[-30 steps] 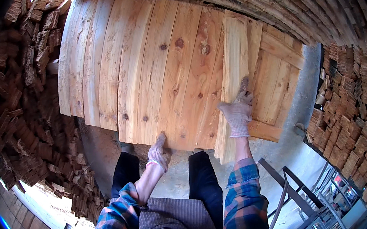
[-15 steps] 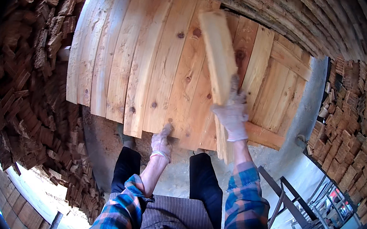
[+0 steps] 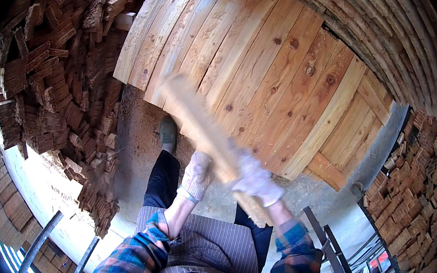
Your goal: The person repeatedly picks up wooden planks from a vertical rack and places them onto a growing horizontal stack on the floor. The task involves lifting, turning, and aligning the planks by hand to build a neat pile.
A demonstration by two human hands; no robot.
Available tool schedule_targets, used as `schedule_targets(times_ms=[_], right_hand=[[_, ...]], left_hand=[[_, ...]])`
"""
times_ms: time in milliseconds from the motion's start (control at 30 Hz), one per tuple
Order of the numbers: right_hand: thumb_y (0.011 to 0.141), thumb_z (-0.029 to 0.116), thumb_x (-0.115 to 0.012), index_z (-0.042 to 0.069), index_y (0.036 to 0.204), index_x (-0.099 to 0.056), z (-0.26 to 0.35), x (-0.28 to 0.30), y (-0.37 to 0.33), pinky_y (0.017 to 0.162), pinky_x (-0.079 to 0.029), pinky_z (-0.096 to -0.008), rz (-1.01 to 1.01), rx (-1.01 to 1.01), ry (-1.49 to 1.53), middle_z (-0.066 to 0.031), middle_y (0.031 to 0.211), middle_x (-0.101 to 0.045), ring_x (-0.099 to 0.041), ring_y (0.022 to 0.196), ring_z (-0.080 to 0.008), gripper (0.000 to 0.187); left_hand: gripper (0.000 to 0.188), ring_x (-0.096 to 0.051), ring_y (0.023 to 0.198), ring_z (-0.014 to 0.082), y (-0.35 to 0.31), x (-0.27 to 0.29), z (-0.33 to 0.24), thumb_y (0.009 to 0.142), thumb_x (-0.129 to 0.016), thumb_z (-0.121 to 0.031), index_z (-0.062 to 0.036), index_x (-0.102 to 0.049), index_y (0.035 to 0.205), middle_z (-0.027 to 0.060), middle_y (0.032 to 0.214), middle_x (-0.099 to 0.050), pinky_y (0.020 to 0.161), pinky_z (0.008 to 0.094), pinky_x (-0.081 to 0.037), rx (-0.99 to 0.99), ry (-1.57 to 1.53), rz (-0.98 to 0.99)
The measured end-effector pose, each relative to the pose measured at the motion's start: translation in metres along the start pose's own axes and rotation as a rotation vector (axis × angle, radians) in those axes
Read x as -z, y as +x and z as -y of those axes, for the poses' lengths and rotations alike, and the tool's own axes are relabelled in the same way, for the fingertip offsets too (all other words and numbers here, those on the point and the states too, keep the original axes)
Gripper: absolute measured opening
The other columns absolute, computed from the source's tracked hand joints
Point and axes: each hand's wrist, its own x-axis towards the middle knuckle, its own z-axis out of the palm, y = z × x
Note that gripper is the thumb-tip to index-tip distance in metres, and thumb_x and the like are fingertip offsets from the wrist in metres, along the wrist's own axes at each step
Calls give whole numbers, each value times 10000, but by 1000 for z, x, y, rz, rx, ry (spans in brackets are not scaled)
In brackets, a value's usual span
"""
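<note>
A narrow pale wooden board (image 3: pixel 206 129), smeared by motion, slants across in front of me from upper left to lower right. My right hand (image 3: pixel 258 180), in a whitish work glove, is closed round its lower half. Close against the board's left edge is my left hand (image 3: pixel 196 176), gloved too; its fingertips are blurred and partly hidden, so I cannot tell whether it grips the board. Beyond both hands lies a row of planks (image 3: pixel 247 70) side by side, some knotty, their near ends uneven. At its right end, crosspieces (image 3: pixel 328 170) frame shorter boards.
Stacked wood pieces (image 3: pixel 53 74) rise high on the left, and another stack (image 3: pixel 412 185) stands on the right. Long strips (image 3: pixel 380 41) are piled behind the planks. A dark metal frame (image 3: pixel 330 246) is near my right arm. Sawdust lies on the floor (image 3: pixel 140 138) by my foot.
The board in my right hand has swung left and come nearer, off the plank row. My left hand has left the planks' near edge and is now beside the board. My view has turned.
</note>
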Motion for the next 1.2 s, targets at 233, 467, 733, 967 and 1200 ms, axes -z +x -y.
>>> schedule_targets(times_ms=[233, 467, 733, 967, 1200], right_hand=[[578, 253, -806, 223, 1443, -282, 2, 11, 35, 1003, -407, -427, 58, -238, -64, -178, 1354, -424, -483, 1170, -364, 1012], [511, 147, -838, 165, 1416, -350, -14, 77, 35, 1002, -392, -422, -149, -401, -309, -159, 1287, -468, -461, 1165, -361, 1029], [563, 267, -807, 237, 1408, -363, 44, 12, 138, 946, -402, -431, 26, -182, -693, -170, 1294, -393, -433, 1145, -360, 956], [686, 361, -727, 186, 1322, -444, 44, -78, 235, 947, -361, -526, -31, -24, -953, -208, 1292, -396, -418, 1151, -402, 718], [684, 436, -716, 133, 1377, -369, 60, -66, 149, 999, -366, -468, 138, -99, -196, -214, 1296, -428, -431, 1192, -394, 832]], left_hand=[[505, -591, 944, 284, 50, 80, 2, 867, -623, -362, -9, -489, 1202, 126, 1080, -583, 855, 462, -495, -40, -191, -502], [538, -572, 1035, 259, 126, 34, -15, 859, -635, -340, 6, -485, 1243, 121, 1190, -568, 918, 370, -458, -85, -291, -456], [390, -570, 733, 253, 56, 57, -32, 825, -672, -359, -50, -512, 1001, 124, 852, -561, 670, 386, -515, -42, -292, -551], [518, -586, 807, 273, 26, 86, -60, 818, -684, -381, -14, -499, 1134, 140, 950, -576, 744, 402, -518, 34, -392, -417], [705, -572, 992, 275, 32, 30, -116, 803, -689, -430, 13, -419, 1281, 183, 1157, -554, 873, 417, -482, -43, -461, -225]])
